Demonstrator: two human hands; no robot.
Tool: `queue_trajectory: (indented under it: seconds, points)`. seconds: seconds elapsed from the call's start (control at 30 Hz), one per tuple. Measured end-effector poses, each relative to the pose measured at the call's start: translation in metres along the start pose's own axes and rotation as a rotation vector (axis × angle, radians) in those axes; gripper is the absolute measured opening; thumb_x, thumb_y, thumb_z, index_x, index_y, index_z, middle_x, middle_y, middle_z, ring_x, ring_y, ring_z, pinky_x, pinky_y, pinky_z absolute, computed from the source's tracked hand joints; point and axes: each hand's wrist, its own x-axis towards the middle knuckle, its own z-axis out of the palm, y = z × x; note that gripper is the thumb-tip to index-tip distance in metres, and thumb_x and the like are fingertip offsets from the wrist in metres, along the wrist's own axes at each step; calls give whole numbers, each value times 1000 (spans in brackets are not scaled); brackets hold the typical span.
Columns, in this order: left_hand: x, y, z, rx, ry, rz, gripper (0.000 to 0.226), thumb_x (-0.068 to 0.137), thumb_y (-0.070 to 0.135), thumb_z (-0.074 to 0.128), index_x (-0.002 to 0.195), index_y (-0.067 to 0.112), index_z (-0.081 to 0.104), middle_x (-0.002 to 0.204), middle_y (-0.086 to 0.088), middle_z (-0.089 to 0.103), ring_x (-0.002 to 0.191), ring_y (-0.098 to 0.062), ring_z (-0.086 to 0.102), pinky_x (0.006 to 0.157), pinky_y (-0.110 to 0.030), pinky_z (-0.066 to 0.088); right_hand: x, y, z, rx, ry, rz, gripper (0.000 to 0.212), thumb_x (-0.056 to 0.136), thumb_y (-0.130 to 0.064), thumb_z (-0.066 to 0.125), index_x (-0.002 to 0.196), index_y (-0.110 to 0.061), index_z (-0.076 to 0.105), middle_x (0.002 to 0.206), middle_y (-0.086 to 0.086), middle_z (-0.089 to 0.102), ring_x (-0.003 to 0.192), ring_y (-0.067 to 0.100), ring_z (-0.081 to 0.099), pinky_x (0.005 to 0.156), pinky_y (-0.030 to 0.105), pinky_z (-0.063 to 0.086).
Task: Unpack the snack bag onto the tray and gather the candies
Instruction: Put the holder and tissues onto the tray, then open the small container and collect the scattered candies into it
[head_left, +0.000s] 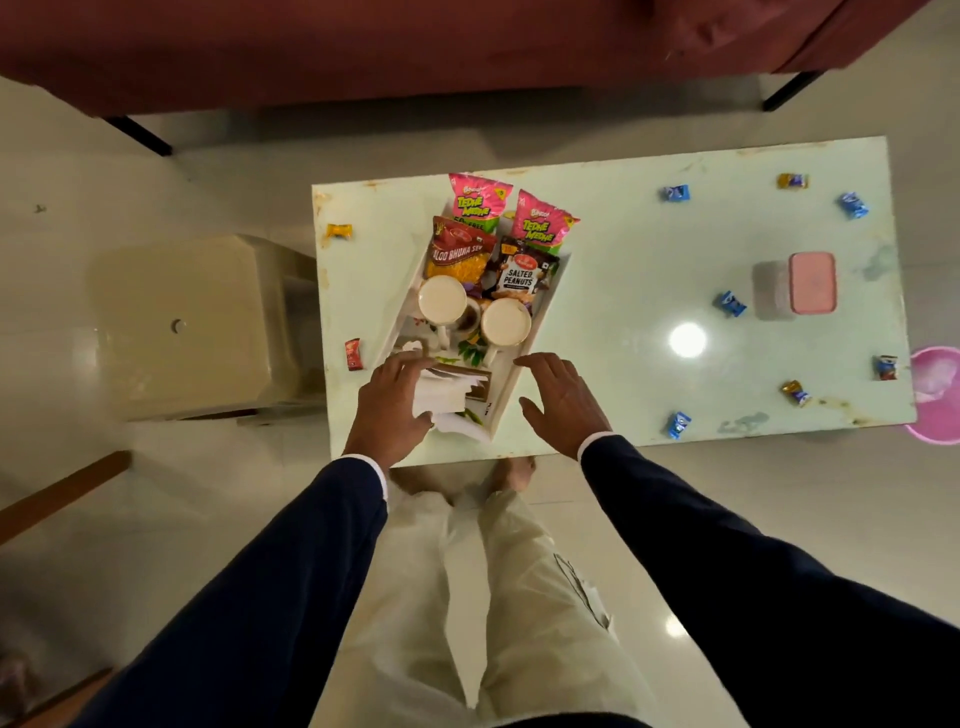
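Snack packets fill the tray; left hand grips napkins, right hand hovers spread, candies remain scattered.

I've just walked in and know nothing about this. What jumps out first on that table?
A white tray crowded with bright snack packets and two cups sits toward the table's left end. The left hand holds white napkins at the tray's near end, while the right hand hovers open beside it. Small wrapped candies lie scattered across the table, mostly on the right near a pink-lidded box.
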Motion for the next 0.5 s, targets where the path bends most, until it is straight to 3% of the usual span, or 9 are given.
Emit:
queue_trajectory:
  seconds: [0.2,0.37,0.5]
  points:
    - [-4,24,6,-15,26,30,69,79,10,80,141,22,53,149,-2,46,137,-28,46,106,-49,45,-7,13,-24,-41,-7,4,52,92,-20,62,142,-20,46,143,2,50,128,28,49,101,42,45]
    - [1,28,19,-213,135,-115,61,79,8,78,135,19,57,141,-6,50,131,-32,49,100,-54,47,2,28,-49,-94,5,33,49,92,-16,62,139,-19,48,141,4,49,126,29,49,103,45,45]
    - [1,14,34,-245,195,-157,56,82,10,76,134,21,57,140,-7,50,128,-34,50,98,-53,46,37,52,-67,-57,60,84,46,92,-12,63,136,-11,51,136,12,51,125,33,51,106,46,44]
